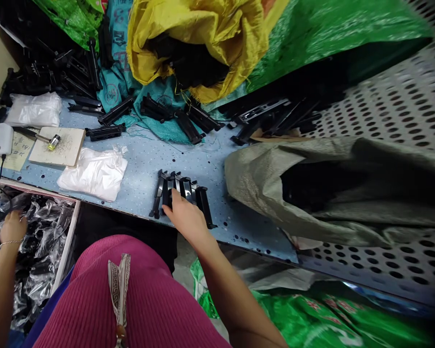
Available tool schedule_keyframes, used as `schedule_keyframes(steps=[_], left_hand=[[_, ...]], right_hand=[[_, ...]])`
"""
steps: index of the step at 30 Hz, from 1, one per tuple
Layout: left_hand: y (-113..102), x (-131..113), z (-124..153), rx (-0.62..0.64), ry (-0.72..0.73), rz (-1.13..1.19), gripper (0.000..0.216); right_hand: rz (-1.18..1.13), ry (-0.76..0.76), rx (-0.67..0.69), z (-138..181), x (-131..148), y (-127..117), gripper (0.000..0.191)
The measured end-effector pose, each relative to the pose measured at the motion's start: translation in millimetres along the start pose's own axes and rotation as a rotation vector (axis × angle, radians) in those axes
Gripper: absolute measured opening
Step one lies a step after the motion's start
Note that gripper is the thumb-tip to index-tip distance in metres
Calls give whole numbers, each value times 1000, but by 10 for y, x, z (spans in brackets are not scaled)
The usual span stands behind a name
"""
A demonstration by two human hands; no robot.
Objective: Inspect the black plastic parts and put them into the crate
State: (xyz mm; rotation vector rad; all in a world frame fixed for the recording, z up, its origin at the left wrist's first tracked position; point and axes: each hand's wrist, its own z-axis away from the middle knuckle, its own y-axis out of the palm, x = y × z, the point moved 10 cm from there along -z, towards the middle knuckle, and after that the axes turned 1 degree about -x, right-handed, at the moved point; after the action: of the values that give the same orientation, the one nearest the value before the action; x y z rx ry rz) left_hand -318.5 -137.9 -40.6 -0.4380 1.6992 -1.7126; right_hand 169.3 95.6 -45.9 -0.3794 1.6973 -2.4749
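Observation:
My right hand point(184, 215) reaches over a short row of slim black plastic parts point(205, 205) near the table's front edge. Its thumb and forefinger are on one of the parts in the middle of the row, and the other fingers are largely hidden. Off to the far left, my left hand point(12, 227) is above a drawer-like bin of black parts in clear plastic bags point(45, 246). The fingers there are loosely bent and apart, with nothing visible in them.
White packs of plastic bags point(94, 173) lie on the blue speckled table point(141, 159). A board point(56, 147) carries a small yellow-tipped tool. Loose black parts point(107, 131) lie along the back, before a yellow sack point(203, 29). A grey sack point(253, 169) sits at right.

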Motion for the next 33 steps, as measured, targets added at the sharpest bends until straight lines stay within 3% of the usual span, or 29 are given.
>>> schedule_keyframes(steps=[2,5,6,8,9,11,14,17,21,25,30,33], left_hand=[[57,-618,-108,-110,74,42,33],[287,-2078,2,-95,558,290,26],[355,-2454,55,-91,653,313,24],[482,-2931,67,-56,719,336,13],[519,-3025,18,-35,700,366,11],[558,-2987,-159,33,600,502,16],[655,-2708,-430,226,387,786,21],[711,-2558,-529,353,245,992,22],[558,-2600,-504,293,308,1008,16],[522,-2569,-500,297,293,949,23],[635,-2655,-469,416,312,977,26],[525,-2693,-438,335,372,903,22]], right_hand=[[-219,-8,13,-106,-4,42,51],[-783,-55,93,-247,124,153,47],[-977,-76,121,-275,196,177,45],[-1288,-116,168,-301,348,194,37],[-1401,-129,189,-304,418,194,33],[-1579,-125,245,-305,547,200,33],[-1780,-104,333,-336,772,185,38],[-1913,-154,436,-411,1112,148,36],[-1982,-194,583,-489,1510,237,36],[-2001,-113,515,-524,1443,323,39],[-2009,-167,476,-506,1355,216,32],[-1992,-172,503,-571,1452,287,33]])
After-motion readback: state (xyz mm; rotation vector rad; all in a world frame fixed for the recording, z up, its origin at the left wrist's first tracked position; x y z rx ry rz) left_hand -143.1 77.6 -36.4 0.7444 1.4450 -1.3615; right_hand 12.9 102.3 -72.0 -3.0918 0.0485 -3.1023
